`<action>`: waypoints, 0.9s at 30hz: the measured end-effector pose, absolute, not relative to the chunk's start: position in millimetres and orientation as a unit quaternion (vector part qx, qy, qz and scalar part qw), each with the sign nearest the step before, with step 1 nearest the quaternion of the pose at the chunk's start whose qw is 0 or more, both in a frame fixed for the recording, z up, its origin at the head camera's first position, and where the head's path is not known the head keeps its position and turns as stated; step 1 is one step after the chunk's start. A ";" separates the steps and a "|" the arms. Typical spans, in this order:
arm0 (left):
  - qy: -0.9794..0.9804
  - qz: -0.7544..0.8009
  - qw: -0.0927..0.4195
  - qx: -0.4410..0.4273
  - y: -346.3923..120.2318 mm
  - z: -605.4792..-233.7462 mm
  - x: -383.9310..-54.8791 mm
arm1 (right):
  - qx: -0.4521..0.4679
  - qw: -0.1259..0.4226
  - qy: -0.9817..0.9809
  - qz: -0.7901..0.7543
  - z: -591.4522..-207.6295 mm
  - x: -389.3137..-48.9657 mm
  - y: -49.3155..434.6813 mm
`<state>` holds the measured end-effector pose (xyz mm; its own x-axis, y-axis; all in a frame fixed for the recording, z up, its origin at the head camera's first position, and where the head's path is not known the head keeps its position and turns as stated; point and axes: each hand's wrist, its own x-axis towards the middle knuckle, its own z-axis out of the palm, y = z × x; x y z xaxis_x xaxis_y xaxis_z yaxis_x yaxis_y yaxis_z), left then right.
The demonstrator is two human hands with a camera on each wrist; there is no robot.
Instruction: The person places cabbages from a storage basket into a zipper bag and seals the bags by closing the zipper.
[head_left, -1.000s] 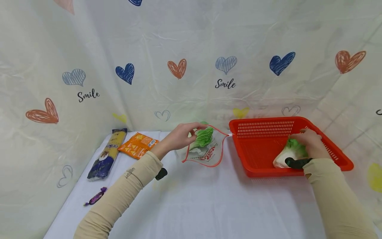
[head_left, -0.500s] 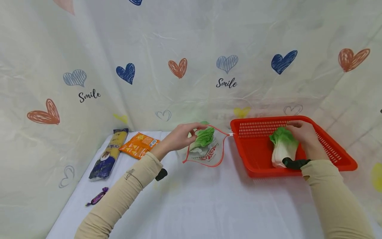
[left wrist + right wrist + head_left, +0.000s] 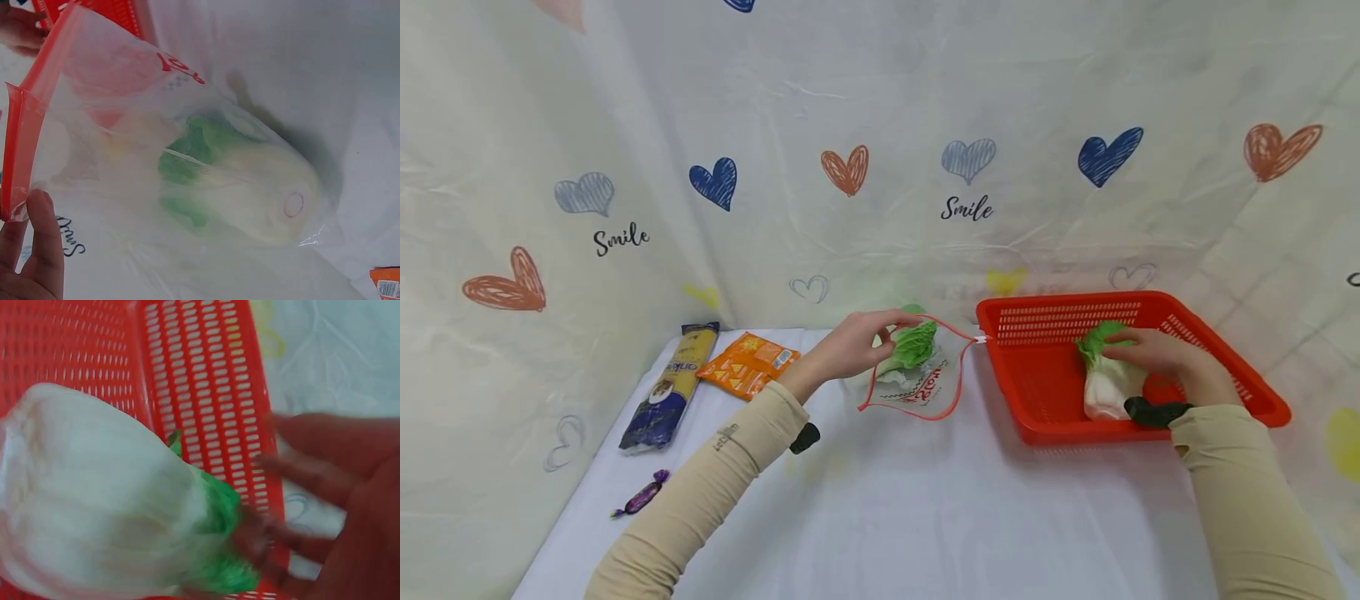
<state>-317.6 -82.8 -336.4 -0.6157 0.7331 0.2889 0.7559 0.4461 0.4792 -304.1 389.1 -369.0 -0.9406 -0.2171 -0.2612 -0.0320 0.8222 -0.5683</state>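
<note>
My left hand (image 3: 853,343) pinches the rim of a clear slider zip bag (image 3: 951,396) with red edging, its mouth spread wide. Inside the bag lies a cabbage with green leaves (image 3: 913,343); the left wrist view shows its pale base (image 3: 269,194) through the cloudy plastic. A second cabbage, a white-stalked napa cabbage (image 3: 1105,392), lies in the red basket (image 3: 1033,432), leaves toward the back. Over its leafy end is my right hand (image 3: 1176,362), fingers extended and spread. In the blurred right wrist view, fingertips are at the green leaves (image 3: 222,512); firm contact is unclear.
At the left of the white-covered table lie a blue and yellow pasta packet (image 3: 672,387), an orange snack packet (image 3: 748,367) and a purple wrapped candy (image 3: 642,497). A sheet printed with hearts (image 3: 845,171) hangs behind.
The napa cabbage has turned from a slant to nearly upright in the basket, its leaves moving left. My right hand has shifted and its fingers have spread. The left hand stays on the bag.
</note>
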 end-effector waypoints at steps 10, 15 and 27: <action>-0.852 -0.287 0.017 -0.438 -81.9 -336.5 -316.2 | -0.024 0.137 0.857 -0.496 -385.8 -309.4 386.7; -0.851 -0.280 0.017 -0.443 -81.3 -336.5 -315.8 | -0.017 0.186 0.880 -0.437 -392.8 -307.8 388.2; -0.852 -0.276 0.020 -0.444 -82.3 -335.3 -314.9 | -0.006 0.251 0.900 -0.356 -384.6 -302.8 384.3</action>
<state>-314.9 -82.3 -335.3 -0.6046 0.7458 0.2795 0.7683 0.4536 0.4516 -302.8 384.3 -384.6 -0.8742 -0.1886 -0.4474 0.1681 0.7469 -0.6433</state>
